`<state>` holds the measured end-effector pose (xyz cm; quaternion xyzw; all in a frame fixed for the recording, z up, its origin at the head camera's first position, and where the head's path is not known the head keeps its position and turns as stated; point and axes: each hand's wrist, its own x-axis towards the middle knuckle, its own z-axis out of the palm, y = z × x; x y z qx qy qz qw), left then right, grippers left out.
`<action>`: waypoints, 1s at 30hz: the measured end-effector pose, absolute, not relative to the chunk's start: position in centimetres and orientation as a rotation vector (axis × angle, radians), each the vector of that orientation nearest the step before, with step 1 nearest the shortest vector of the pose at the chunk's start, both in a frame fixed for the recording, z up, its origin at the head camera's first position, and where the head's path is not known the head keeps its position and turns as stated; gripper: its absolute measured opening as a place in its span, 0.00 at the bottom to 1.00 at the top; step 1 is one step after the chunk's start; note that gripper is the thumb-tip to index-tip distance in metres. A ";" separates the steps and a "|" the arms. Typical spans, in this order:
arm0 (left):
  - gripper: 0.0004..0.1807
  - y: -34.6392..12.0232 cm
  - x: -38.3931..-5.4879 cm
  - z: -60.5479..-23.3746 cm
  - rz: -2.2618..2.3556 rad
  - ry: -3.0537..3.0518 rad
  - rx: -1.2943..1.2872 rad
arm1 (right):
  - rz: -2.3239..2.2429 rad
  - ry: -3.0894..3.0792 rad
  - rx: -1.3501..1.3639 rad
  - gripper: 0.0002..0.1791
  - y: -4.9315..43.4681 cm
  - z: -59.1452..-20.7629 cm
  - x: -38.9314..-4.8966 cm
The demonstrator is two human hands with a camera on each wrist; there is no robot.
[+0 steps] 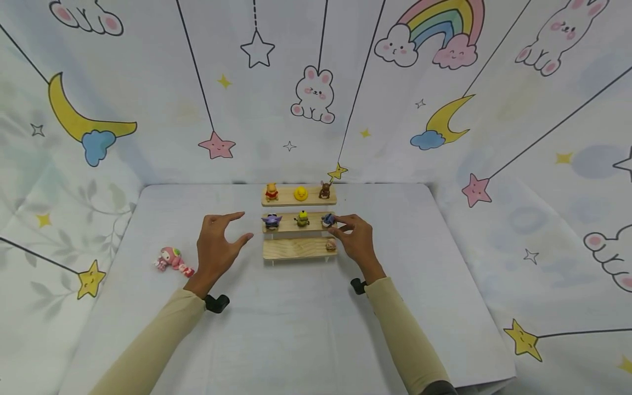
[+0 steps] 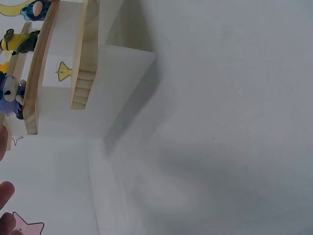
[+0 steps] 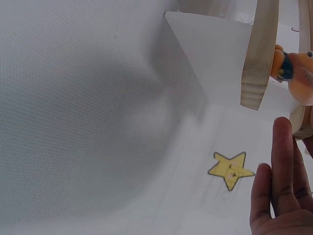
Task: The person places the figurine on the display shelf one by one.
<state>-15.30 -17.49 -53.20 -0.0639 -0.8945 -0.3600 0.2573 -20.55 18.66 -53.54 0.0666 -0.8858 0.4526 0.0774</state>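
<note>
A three-tier wooden shelf (image 1: 296, 249) with white side panels stands at the back of the table. My right hand (image 1: 357, 238) pinches a small blue figurine (image 1: 328, 220) between thumb and forefinger at the right end of the middle tier. On that tier also stand a purple figurine (image 1: 271, 220) and a yellow-green figurine (image 1: 302, 219). Left of the shelf, my left hand (image 1: 217, 244) holds nothing, its thumb and forefinger spread apart. An orange figurine (image 3: 288, 66) sits at the right end of the bottom tier, above the right fingers in the right wrist view.
The top tier bears a bear figurine in red (image 1: 271, 192), a yellow duck figurine (image 1: 300, 193) and a brown figurine (image 1: 324, 190). Several pink and red figurines (image 1: 170, 257) lie in a cluster on the white table (image 1: 296, 329), left of my left hand. A printed cloth backdrop (image 1: 276, 109) rises behind.
</note>
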 end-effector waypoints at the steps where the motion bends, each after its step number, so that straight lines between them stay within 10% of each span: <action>1: 0.34 -17.7 -15.3 -53.2 -0.967 -2.429 -0.170 | 1.355 -2.655 0.203 0.23 18.7 -53.5 -20.5; 30: 0.33 -24.5 -12.9 -53.3 -0.815 -2.420 -0.132 | 1.361 -2.658 0.220 0.22 18.6 -53.2 -20.4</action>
